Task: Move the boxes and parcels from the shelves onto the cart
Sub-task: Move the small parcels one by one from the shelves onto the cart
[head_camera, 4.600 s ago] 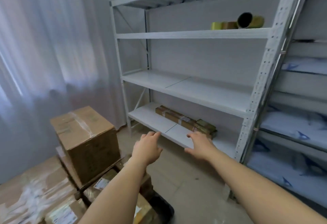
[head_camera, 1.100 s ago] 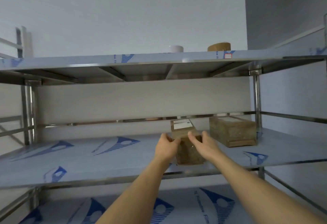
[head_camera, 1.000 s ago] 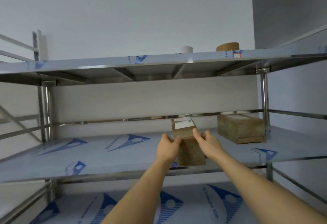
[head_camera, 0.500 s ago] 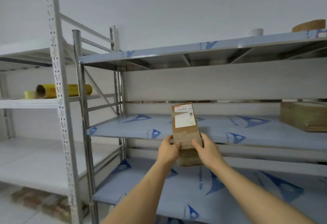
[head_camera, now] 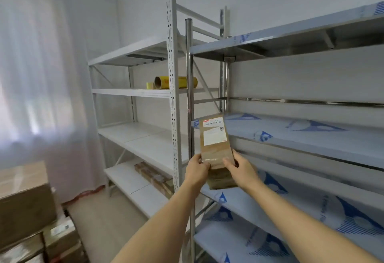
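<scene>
While we face shelving, our left hand [head_camera: 196,168] and right hand [head_camera: 242,167] grip taped brown parcel [head_camera: 216,148] at its lower end, held in air before steel shelf post [head_camera: 188,88]. Flat boxes [head_camera: 153,176] lie on white rack's bottom shelf [head_camera: 124,176]. Stacked cartons [head_camera: 25,204] sit lower left.

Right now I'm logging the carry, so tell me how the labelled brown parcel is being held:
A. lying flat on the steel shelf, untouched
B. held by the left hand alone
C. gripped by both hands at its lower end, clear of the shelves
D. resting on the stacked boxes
C: the left hand and right hand both grip the lower end of the parcel, which is held in the air.
</scene>
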